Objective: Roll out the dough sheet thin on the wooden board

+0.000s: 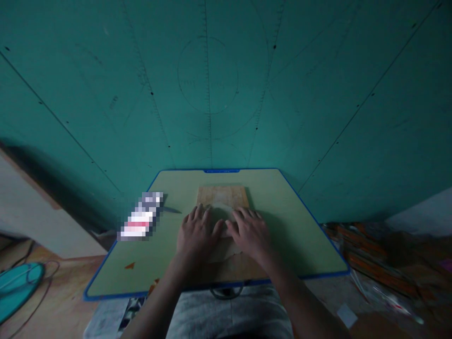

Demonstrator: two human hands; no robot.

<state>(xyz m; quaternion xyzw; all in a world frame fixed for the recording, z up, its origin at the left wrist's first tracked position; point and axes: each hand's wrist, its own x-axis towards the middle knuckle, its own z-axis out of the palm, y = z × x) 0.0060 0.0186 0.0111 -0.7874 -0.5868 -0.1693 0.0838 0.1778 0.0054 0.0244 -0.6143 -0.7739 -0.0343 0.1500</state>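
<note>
My left hand (197, 230) lies palm down with its fingers stretched forward over a pale, flat, soft-looking piece (218, 255). My right hand (250, 230) rests palm down on the other side of it, fingers spread likewise. The two thumbs come close together near the middle. Part of the pale piece shows between and beyond the fingers, and its near edge is uneven; I cannot make out its material. Beneath it is a wooden board (221, 192), whose middle the hands and the piece cover. Both hands look open, pressing or resting without a grip.
The board lies on a pale-topped table (296, 235) with a blue edge. Left of my hands are a knife-like blade (172, 210), a blurred-out packet (143, 219) and a small brown scrap (130, 266). A green wall (226, 94) stands directly behind. Clutter (374, 254) lies on the right floor.
</note>
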